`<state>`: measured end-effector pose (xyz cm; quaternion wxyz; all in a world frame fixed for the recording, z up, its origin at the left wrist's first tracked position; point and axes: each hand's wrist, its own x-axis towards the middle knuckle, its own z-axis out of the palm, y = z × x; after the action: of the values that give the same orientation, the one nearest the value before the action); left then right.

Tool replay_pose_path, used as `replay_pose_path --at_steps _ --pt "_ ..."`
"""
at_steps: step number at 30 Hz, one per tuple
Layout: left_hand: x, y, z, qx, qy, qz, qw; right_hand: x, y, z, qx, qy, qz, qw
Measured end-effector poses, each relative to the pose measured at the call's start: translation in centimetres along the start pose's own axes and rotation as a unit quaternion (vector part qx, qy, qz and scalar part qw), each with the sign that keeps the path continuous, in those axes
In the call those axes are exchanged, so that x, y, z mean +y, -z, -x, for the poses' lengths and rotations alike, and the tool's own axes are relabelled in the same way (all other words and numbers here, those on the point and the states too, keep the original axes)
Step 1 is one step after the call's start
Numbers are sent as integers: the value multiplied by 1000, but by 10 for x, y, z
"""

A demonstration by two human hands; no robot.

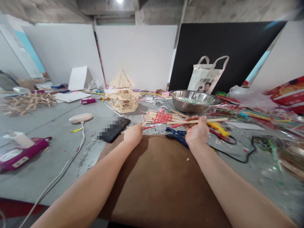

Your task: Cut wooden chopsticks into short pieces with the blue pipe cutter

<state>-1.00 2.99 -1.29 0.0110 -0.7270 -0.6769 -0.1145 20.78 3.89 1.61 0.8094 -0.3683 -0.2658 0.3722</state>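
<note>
My right hand [197,131] is closed round a pair of thin wooden chopsticks [187,121] that lie level across the view. My left hand [133,133] pinches their left end near a black phone [115,128]. Just behind the sticks lies a bundle of chopsticks in red and white wrappers [161,116]. Blue-handled pliers [177,135] lie under my right hand at the far edge of a brown board [156,177].
A wooden stick pavilion model [123,93] stands behind, a steel bowl [194,100] to its right, a white tote bag [207,76] further back. A yellow tool [218,128] and black cable [237,155] lie right. A white cable [71,158] and purple box [21,152] lie left.
</note>
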Motion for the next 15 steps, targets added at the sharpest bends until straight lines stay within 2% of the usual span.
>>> replay_pose_path --at_steps 2,4,5,6,7,8,9,10,11,12,13,15 --pt "-2 2 -2 -12 40 6 999 -5 -1 -2 -20 60 9 998" --pt "-2 3 -3 -19 64 16 998 -7 -1 2 -51 145 62 986" --pt "-2 3 -3 -18 69 24 997 -6 -1 6 -76 198 112 971" --pt "-1 3 -2 -14 65 35 997 -4 0 11 -116 255 185 942" --pt "0 2 -2 -5 51 50 997 -1 1 17 -165 305 279 896" --pt "2 0 -2 6 22 74 997 3 3 24 -223 355 374 827" --pt "3 -2 -1 17 -17 104 994 7 3 31 -286 391 456 746" --pt "3 -4 -1 26 -61 139 988 12 4 37 -341 402 524 668" --pt "4 -7 -2 24 -104 178 978 15 4 43 -377 402 572 608" --pt "4 -10 -2 19 -126 195 972 18 4 47 -406 393 610 556" --pt "5 -12 -2 14 -142 209 967 20 3 50 -426 380 639 515" --pt "6 -14 -3 3 -168 232 958 21 2 54 -444 354 676 469"
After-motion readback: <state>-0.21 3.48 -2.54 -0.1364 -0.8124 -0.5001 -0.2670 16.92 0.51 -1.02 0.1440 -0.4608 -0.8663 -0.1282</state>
